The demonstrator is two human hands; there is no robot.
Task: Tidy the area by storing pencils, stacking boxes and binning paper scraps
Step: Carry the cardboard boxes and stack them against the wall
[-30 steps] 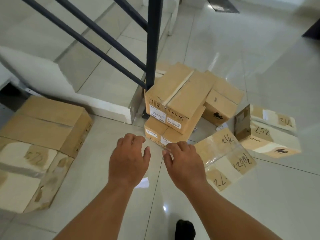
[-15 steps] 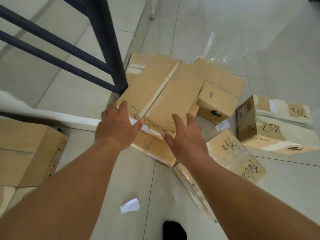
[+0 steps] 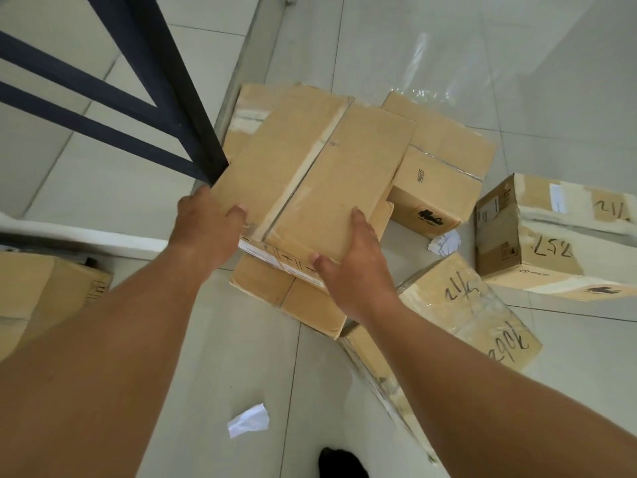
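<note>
A brown taped cardboard box point(image 3: 317, 170) lies on top of a flatter box point(image 3: 293, 294) beside a dark railing post. My left hand point(image 3: 206, 225) grips its near left corner, thumb on top. My right hand point(image 3: 351, 257) holds its near right corner, fingers up the side. A torn white paper scrap point(image 3: 249, 420) lies on the floor tiles between my forearms. A crumpled white paper scrap point(image 3: 445, 243) sits between the boxes on the right. No pencils are in view.
More boxes surround the pile: one with a black logo point(image 3: 437, 174) behind, a marked box point(image 3: 551, 236) at right, a plastic-wrapped one point(image 3: 465, 319) under my right forearm, another point(image 3: 44, 291) at left. The dark railing point(image 3: 165, 98) stands at upper left. A dark shoe tip point(image 3: 339, 462) shows below.
Both hands moved forward from above the floor and closed on the near corners of the top box. The view came nearer to the pile.
</note>
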